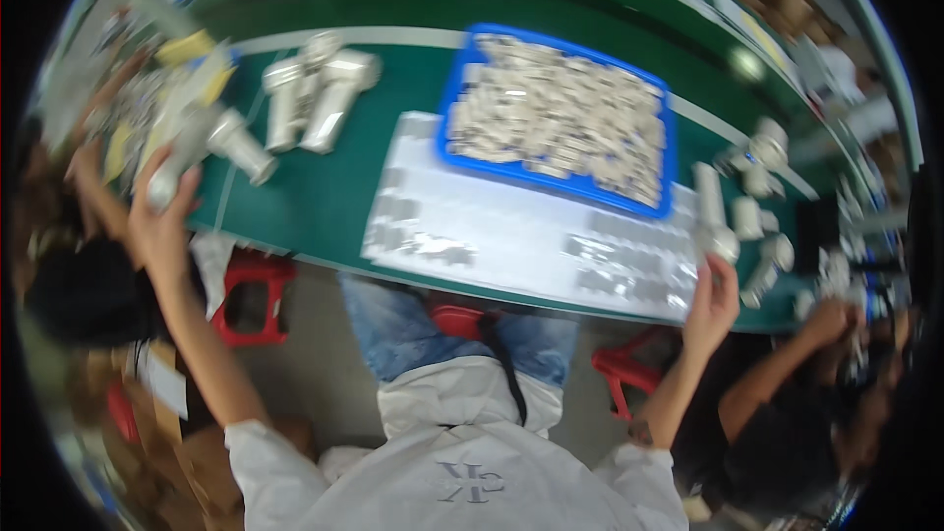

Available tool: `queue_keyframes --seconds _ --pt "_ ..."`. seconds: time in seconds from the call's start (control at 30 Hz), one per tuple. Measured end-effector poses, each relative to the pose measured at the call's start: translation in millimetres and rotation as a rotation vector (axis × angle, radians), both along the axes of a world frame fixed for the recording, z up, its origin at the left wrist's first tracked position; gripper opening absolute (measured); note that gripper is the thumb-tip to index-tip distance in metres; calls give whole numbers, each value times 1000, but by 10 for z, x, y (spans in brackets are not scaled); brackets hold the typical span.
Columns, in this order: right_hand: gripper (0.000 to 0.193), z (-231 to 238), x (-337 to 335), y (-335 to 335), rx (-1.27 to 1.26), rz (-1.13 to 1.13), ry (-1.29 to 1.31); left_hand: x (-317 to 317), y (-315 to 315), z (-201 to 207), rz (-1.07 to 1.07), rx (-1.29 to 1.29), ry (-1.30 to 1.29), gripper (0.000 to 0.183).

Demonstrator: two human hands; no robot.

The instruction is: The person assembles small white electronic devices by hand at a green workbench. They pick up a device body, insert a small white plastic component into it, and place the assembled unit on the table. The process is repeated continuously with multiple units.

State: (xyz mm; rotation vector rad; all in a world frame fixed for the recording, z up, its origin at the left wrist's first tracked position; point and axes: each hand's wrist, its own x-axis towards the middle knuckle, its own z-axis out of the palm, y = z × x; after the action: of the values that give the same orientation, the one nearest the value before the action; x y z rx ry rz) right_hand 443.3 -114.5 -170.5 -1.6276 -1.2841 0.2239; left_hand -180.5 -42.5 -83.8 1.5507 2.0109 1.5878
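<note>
At the far left, my left hand (165, 205) is raised with its fingers closed round a white handheld device (182, 152), a thick handle with a wider head; motion blurs it. Similar white devices (329, 103) stand or lie on the green table to its right, and another (242, 146) is close beside the hand. On the right side, my right hand (716, 300) grips the round end of another white device (710, 202) above the table edge. Several white parts (762, 261) lie just right of it.
A blue tray (447, 123) full of small beige parts stands on white sheets (403, 187) bearing grey stickers, on the green table (413, 74). People work at both sides: a co-worker's arm (787, 349) at right, another's (98, 192) at left. Red stools (258, 297) stand below.
</note>
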Motion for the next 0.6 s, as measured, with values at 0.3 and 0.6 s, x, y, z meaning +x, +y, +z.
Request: queue_keyframes --seconds 0.3,0.6 --pt "64 -15 427 288 -157 -147 -386 -708 51 -1373 49 123 485 45" --pt "58 324 213 272 251 -193 -322 -507 48 -1536 -53 -22 247 43"
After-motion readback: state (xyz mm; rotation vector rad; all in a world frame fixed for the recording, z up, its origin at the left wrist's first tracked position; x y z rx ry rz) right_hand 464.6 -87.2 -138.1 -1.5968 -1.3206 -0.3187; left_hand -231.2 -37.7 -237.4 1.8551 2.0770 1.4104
